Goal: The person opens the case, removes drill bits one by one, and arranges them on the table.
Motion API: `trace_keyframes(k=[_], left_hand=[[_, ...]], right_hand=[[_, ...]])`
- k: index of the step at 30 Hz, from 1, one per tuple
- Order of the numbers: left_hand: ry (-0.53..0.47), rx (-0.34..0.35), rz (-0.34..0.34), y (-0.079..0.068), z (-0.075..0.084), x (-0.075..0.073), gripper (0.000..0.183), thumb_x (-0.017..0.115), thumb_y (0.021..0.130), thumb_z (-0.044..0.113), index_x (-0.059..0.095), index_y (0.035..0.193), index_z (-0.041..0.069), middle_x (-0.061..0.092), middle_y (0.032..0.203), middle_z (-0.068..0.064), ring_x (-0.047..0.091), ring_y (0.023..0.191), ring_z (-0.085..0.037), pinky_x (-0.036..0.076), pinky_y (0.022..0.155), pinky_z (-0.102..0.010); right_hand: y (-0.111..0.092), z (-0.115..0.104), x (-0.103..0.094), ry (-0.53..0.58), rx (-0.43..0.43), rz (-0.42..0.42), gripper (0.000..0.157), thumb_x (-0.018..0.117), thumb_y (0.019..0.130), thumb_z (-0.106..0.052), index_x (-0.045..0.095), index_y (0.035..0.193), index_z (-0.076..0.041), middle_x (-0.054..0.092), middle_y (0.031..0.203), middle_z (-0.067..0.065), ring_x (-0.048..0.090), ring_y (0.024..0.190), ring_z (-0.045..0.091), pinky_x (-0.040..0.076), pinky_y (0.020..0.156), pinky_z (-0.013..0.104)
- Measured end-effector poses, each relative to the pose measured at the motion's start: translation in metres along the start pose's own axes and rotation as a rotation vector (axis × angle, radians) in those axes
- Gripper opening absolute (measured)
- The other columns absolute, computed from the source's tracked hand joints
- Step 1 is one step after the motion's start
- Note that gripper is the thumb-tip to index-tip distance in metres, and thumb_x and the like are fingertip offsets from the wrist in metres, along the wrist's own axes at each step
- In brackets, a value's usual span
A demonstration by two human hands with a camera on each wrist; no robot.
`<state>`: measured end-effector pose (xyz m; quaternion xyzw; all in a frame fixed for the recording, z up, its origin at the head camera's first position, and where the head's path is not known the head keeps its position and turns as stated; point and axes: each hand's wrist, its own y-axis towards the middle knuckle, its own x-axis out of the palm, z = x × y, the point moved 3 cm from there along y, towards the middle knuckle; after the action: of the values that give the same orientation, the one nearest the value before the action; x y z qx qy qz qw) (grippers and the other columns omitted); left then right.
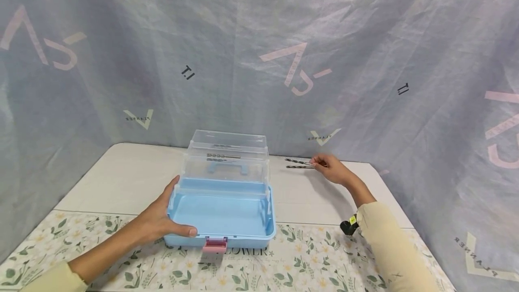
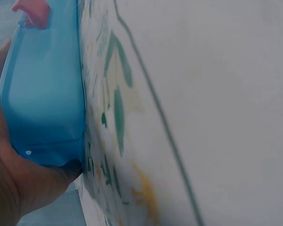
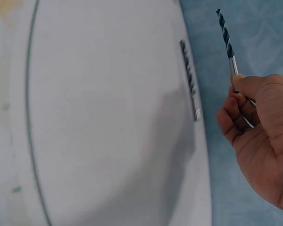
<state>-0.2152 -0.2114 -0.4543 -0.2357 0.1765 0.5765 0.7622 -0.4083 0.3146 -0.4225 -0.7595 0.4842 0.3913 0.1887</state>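
Observation:
A light-blue storage box (image 1: 239, 240) with a pink latch (image 1: 215, 245) stands open, its clear tiered trays (image 1: 225, 175) raised at the back. My left hand (image 1: 162, 213) grips the box's left end, thumb at the front rim and fingers along the side; the left wrist view shows this hand (image 2: 14, 174) round the blue end wall. Toward the far right, my right hand (image 1: 330, 169) pinches a drill bit (image 3: 226, 40) by its shank between thumb and fingers. Below it, another drill bit (image 3: 189, 80) lies on the table near the far edge. Several drill bits (image 1: 223, 156) show in the trays.
The table has a white back part (image 1: 134, 170) and a floral front part (image 1: 134, 265). A grey printed cloth (image 1: 231, 57) hangs close behind the table's far edge. A black object with a yellow label (image 1: 348, 225) is at the right sleeve.

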Motion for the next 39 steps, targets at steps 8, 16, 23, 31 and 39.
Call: trace_keyframes(k=[8, 16, 23, 31, 39], left_hand=[[0.002, 0.015, 0.011, 0.0, 0.0, 0.001, 0.169, 0.109, 0.073, 0.044, -0.019, 0.181, 0.024, -0.002, 0.185, -0.039, 0.012, 0.165, -0.072, 0.04, 0.116, -0.089], [0.012, 0.02, 0.009, 0.0, 0.001, 0.002, 0.169, 0.108, 0.073, 0.046, -0.021, 0.18, 0.025, -0.004, 0.185, -0.039, 0.012, 0.164, -0.073, 0.041, 0.116, -0.089], [0.026, 0.022, 0.012, 0.0, 0.001, 0.001, 0.169, 0.108, 0.073, 0.047, -0.02, 0.181, 0.025, -0.003, 0.185, -0.04, 0.013, 0.164, -0.073, 0.042, 0.115, -0.088], [0.05, 0.024, 0.032, -0.001, 0.003, 0.001, 0.169, 0.108, 0.072, 0.048, -0.02, 0.181, 0.024, 0.003, 0.184, -0.042, 0.019, 0.164, -0.073, 0.044, 0.115, -0.087], [0.064, 0.026, 0.033, -0.001, 0.002, 0.001, 0.167, 0.107, 0.074, 0.049, -0.018, 0.181, 0.021, 0.004, 0.184, -0.042, 0.021, 0.163, -0.073, 0.045, 0.113, -0.087]], right_hand=[[-0.005, 0.024, 0.013, -0.027, 0.065, -0.008, 0.02, 0.059, 0.116, -0.006, 0.073, 0.122, 0.007, 0.075, 0.111, 0.02, 0.062, 0.096, 0.017, 0.051, 0.086, 0.029], [-0.003, 0.038, 0.018, -0.067, 0.091, -0.002, 0.02, 0.058, 0.115, -0.004, 0.073, 0.123, 0.006, 0.075, 0.111, 0.019, 0.062, 0.097, 0.019, 0.052, 0.089, 0.035], [0.0, 0.037, 0.02, -0.101, 0.104, 0.022, 0.017, 0.06, 0.114, -0.004, 0.073, 0.121, 0.006, 0.075, 0.11, 0.019, 0.065, 0.097, 0.02, 0.053, 0.091, 0.041], [0.003, 0.036, 0.023, -0.093, 0.126, 0.022, 0.015, 0.061, 0.115, -0.005, 0.073, 0.118, 0.003, 0.073, 0.107, 0.016, 0.062, 0.094, 0.019, 0.051, 0.087, 0.038], [0.001, 0.042, 0.023, -0.059, 0.138, 0.038, 0.018, 0.061, 0.116, -0.007, 0.074, 0.123, 0.003, 0.074, 0.111, 0.017, 0.063, 0.096, 0.019, 0.051, 0.09, 0.038]])
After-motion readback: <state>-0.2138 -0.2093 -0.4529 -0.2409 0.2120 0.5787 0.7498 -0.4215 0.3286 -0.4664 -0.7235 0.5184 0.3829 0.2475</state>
